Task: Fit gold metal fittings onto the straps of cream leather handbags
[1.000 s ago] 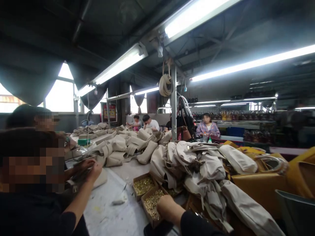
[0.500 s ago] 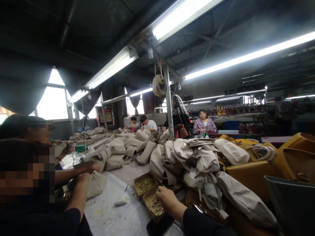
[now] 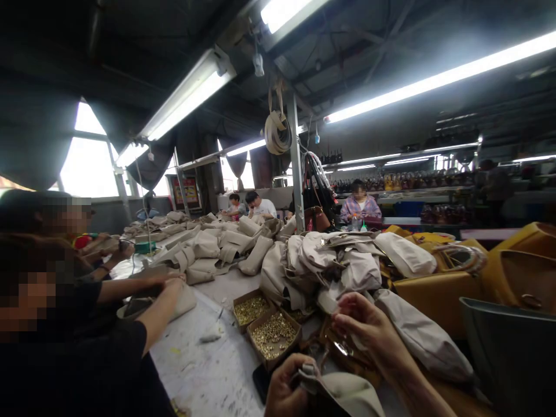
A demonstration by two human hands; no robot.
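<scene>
At the bottom of the head view, my left hand (image 3: 289,385) is closed on the edge of a beige bag piece (image 3: 351,391), with part of it folded up at the fingers. Up and to the right, my right hand (image 3: 367,324) has its thumb and fingers drawn together; anything in the pinch is too small to make out. A cardboard box (image 3: 273,364) of small gold metal fittings (image 3: 275,335) lies just beyond my left hand. Against it sits a second box (image 3: 238,329) with similar gold fittings.
Beige bags (image 3: 321,255) are heaped behind the boxes, mustard-yellow bags (image 3: 438,295) to the right. A dark green bag (image 3: 504,341) stands at right. At left a co-worker's arms (image 3: 160,313) reach over the white table (image 3: 208,376). A metal post (image 3: 296,174) rises behind.
My right hand has left the box of gold fittings and moved up and right. My left hand has come into view with the beige bag piece. The view has shifted slightly.
</scene>
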